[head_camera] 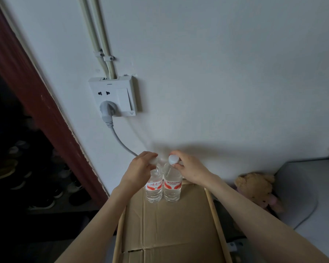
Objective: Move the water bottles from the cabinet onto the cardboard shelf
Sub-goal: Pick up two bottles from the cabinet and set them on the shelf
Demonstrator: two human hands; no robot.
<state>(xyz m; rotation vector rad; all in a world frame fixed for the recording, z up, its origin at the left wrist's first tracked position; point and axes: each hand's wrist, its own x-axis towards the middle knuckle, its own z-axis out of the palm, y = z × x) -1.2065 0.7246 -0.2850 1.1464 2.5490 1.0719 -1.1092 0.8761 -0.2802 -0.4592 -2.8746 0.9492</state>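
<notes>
Both water bottles [162, 186] stand upright, caps up.

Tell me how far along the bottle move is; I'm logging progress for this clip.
Two water bottles stand upright side by side at the back of the cardboard shelf, near the wall. The left hand grips the cap of the left bottle and the right hand grips the neck of the right bottle, so neither is released yet. The cabinet isn't visible, so what's left is unknown.
</notes>
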